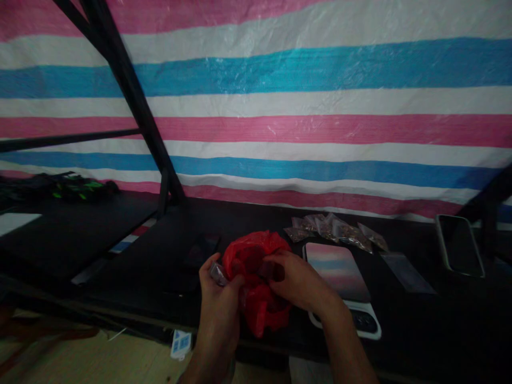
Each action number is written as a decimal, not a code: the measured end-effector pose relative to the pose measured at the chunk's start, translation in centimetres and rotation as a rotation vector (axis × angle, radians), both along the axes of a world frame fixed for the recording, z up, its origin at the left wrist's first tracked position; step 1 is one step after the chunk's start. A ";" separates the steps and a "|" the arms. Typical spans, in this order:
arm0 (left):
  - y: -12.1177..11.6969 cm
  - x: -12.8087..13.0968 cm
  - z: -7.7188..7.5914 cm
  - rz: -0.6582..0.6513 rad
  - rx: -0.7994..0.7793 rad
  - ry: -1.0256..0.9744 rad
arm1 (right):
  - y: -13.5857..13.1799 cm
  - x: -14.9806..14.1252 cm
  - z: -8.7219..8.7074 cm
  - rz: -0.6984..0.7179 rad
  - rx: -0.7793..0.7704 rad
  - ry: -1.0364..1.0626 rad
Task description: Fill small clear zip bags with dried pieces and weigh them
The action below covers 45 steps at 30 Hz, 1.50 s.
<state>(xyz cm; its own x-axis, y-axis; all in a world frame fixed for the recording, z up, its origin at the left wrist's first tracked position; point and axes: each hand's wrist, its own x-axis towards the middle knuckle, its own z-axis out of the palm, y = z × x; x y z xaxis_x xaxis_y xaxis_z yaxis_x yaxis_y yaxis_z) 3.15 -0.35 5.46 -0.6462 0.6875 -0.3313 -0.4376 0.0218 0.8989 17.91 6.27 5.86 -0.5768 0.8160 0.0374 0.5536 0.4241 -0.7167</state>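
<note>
A red plastic bag [258,312] stands with its mouth gaping on the black table, between my two hands. My left hand [220,288] is closed at the bag's left side, gripping a small clear plastic bag [218,273] between thumb and fingers. Inside the red bag's opening are the fingertips of my right hand [290,274], pinched together; what they hold, if anything, is hidden. Just right of the red bag lies a digital scale [338,269] with a shiny weighing plate, partly covered by my right forearm.
Several small clear bags with brown contents [352,234] lie behind the scale. A flat clear zip bag [408,273] is to its right, then a phone [460,245]. A black metal frame post [136,101] slants up at left, before a striped tarp [300,128].
</note>
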 end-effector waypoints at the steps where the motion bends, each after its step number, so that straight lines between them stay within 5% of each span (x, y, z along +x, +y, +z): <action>1: 0.0 -0.2 0.0 0.006 0.011 0.019 | -0.1 0.0 0.0 0.006 -0.039 0.005; 15: -0.1 -1.3 -0.4 -0.036 0.079 0.201 | -0.2 -0.4 0.0 -0.065 -0.221 0.107; 26: 0.6 -3.6 -3.1 -0.248 0.193 0.486 | 0.6 0.4 -0.1 -0.167 -0.336 0.273; 33: 0.1 -3.7 -4.3 -0.188 0.266 0.829 | -0.5 -0.8 1.9 -0.073 -0.213 0.431; 45: -0.1 -4.1 -6.4 -0.332 0.190 0.782 | -2.8 -3.8 3.6 -0.072 0.116 0.230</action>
